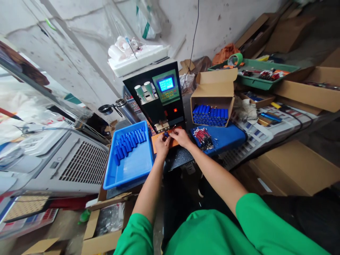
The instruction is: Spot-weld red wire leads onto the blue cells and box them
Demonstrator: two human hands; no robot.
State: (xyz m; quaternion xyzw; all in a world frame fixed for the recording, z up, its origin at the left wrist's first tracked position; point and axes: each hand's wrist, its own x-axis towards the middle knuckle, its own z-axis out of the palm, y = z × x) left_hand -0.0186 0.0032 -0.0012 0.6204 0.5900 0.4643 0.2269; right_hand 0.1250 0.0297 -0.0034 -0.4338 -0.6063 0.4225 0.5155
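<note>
Both hands meet over an orange board at the foot of a black machine with a lit blue display. My left hand has its fingers closed on a small blue cylinder, mostly hidden between the hands. Just right of it, my right hand is closed in a pinch; what it grips is too small to make out. A blue tray with rows of blue cylinders lies to the left. Red, white and black wires lie in a pile on a blue surface to the right.
An open cardboard box of blue cylinders stands behind the wires. A steel flask is behind the tray. Farther right are a green tray and more cardboard boxes. White foam rests on the machine.
</note>
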